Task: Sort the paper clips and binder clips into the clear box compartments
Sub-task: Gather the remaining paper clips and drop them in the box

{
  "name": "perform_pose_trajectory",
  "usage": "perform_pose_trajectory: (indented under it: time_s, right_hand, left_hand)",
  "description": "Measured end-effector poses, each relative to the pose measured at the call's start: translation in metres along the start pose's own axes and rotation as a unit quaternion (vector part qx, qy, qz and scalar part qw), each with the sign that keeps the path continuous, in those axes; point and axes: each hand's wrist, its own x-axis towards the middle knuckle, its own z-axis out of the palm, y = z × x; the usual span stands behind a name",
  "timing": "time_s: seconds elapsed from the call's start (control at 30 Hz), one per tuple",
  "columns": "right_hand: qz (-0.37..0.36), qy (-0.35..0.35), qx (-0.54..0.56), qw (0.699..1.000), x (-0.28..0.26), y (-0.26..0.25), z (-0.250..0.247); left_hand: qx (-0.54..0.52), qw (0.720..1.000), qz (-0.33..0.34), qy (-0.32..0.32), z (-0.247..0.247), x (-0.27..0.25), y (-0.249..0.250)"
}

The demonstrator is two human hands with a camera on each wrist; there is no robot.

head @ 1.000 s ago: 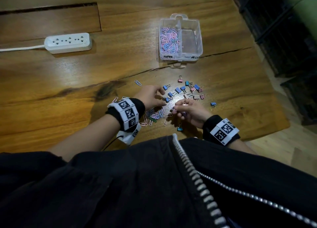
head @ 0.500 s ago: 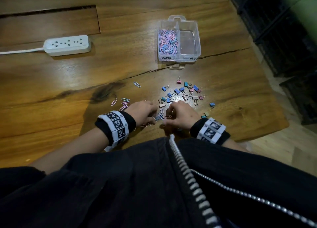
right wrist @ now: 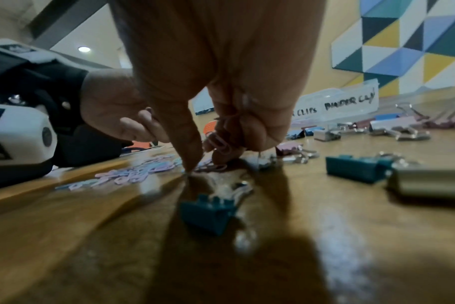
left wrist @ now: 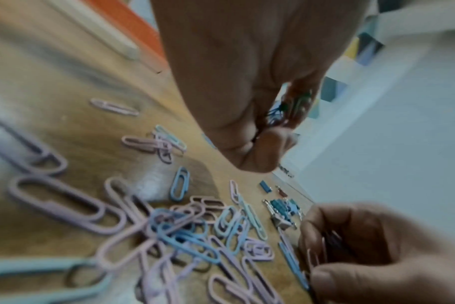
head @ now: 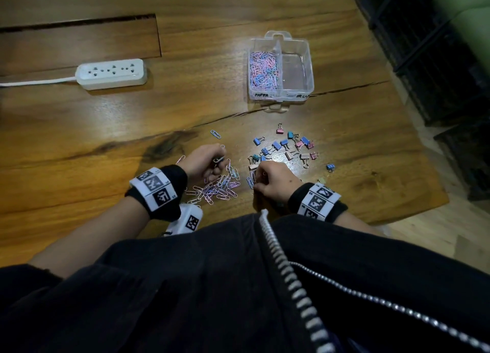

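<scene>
The clear box (head: 305, 61) stands at the far middle of the table; its left compartment is full of pink and blue paper clips (head: 263, 70), while its right compartment looks empty. A loose pile of paper clips (head: 218, 188) lies between my hands. My left hand (head: 215, 163) is curled round a bunch of paper clips (left wrist: 286, 109) just above the pile. My right hand (head: 258, 179) grips a few pink paper clips (right wrist: 218, 142), its index fingertip (right wrist: 190, 164) touching the table. Binder clips (head: 287, 145) lie scattered beyond my right hand.
A white power strip (head: 111, 74) lies at the far left. A teal binder clip (right wrist: 208, 214) sits under my right wrist. One blue paper clip (head: 216, 134) lies apart. The table's right edge (head: 434, 172) is close, with dark crates beyond it.
Both hands drew back from the binder clips toward my body and onto the paper clip pile. The left hand then shifted left, uncovering the pile.
</scene>
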Motion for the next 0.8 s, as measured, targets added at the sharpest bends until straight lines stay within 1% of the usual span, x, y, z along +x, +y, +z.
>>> perform_pose_trajectory:
  time_s: [0.03,0.1,0.17,0.2,0.23,0.27,0.3,0.33,0.37,0.4,0.43,0.47,0.5,0.53,0.57,0.6,0.63,0.67,0.7,0.73,0.77,0.8]
  right_hand:
    - [0.005,0.007,0.023,1.0,0.0,0.0,-0.001]
    - [0.01,0.014,0.049,0.999,-0.001,0.0,-0.001]
    - [0.007,0.014,0.06,0.998,-0.001,0.001,-0.002]
    - [0.009,0.012,0.076,0.997,0.0,0.002,-0.004]
    - [0.018,0.011,0.111,0.994,0.0,0.002,-0.006]
    - [0.036,0.008,0.167,0.985,0.001,0.003,-0.01]
    - [0.056,0.006,0.235,0.97,0.002,0.002,-0.015]
    - [0.074,0.007,0.307,0.949,0.002,0.003,-0.021]
    - [0.083,0.01,0.379,0.922,0.002,0.005,-0.027]
    - [0.086,0.013,0.442,0.893,0.002,0.007,-0.033]
    - [0.086,0.011,0.49,0.867,0.001,0.009,-0.038]
    - [0.086,0.005,0.524,0.848,0.0,0.012,-0.042]
    - [0.085,-0.004,0.543,0.835,-0.001,0.014,-0.044]
    - [0.085,-0.013,0.55,0.831,-0.003,0.016,-0.046]
    - [0.084,-0.02,0.544,0.834,-0.004,0.017,-0.047]
    - [0.088,-0.024,0.524,0.847,-0.005,0.018,-0.046]
    - [0.094,-0.027,0.493,0.865,-0.005,0.018,-0.045]
    - [0.098,-0.029,0.447,0.889,-0.006,0.018,-0.043]
    - [0.096,-0.03,0.379,0.92,-0.006,0.018,-0.038]
    - [0.087,-0.028,0.284,0.954,-0.007,0.017,-0.034]
    - [0.074,-0.02,0.173,0.982,-0.007,0.018,-0.028]
    - [0.058,-0.006,0.072,0.996,-0.007,0.019,-0.022]
  left_hand:
    - [-0.081,0.997,-0.006,-0.017,-0.003,-0.002,0.0]
    - [-0.169,0.985,0.003,-0.042,-0.009,-0.006,0.001]
    - [-0.197,0.98,0.007,-0.04,-0.015,-0.009,0.001]
    - [-0.186,0.982,0.002,-0.023,-0.017,-0.01,0.001]
    - [-0.154,0.988,-0.006,0.001,-0.021,-0.01,0.001]
    - [-0.098,0.995,-0.014,0.027,-0.025,-0.012,0.0]
    - [-0.013,0.999,-0.014,0.047,-0.029,-0.015,-0.002]
    - [0.097,0.993,-0.003,0.06,-0.034,-0.02,-0.005]
    - [0.215,0.975,0.018,0.062,-0.04,-0.026,-0.01]
    - [0.317,0.947,0.034,0.051,-0.046,-0.032,-0.017]
    - [0.395,0.917,0.036,0.041,-0.052,-0.04,-0.024]
    - [0.446,0.894,0.031,0.04,-0.058,-0.046,-0.031]
    - [0.465,0.884,0.028,0.044,-0.064,-0.052,-0.038]
    - [0.457,0.887,0.029,0.048,-0.068,-0.057,-0.042]
    - [0.44,0.896,0.033,0.054,-0.071,-0.062,-0.045]
    - [0.43,0.9,0.035,0.058,-0.072,-0.066,-0.048]
    - [0.437,0.897,0.036,0.063,-0.073,-0.069,-0.051]
    - [0.47,0.879,0.03,0.068,-0.073,-0.072,-0.053]
    - [0.521,0.85,0.023,0.073,-0.072,-0.074,-0.054]
    - [0.572,0.816,0.014,0.075,-0.07,-0.075,-0.056]
    - [0.616,0.785,0.002,0.072,-0.068,-0.075,-0.058]
    - [0.641,0.765,-0.007,0.068,-0.066,-0.073,-0.06]
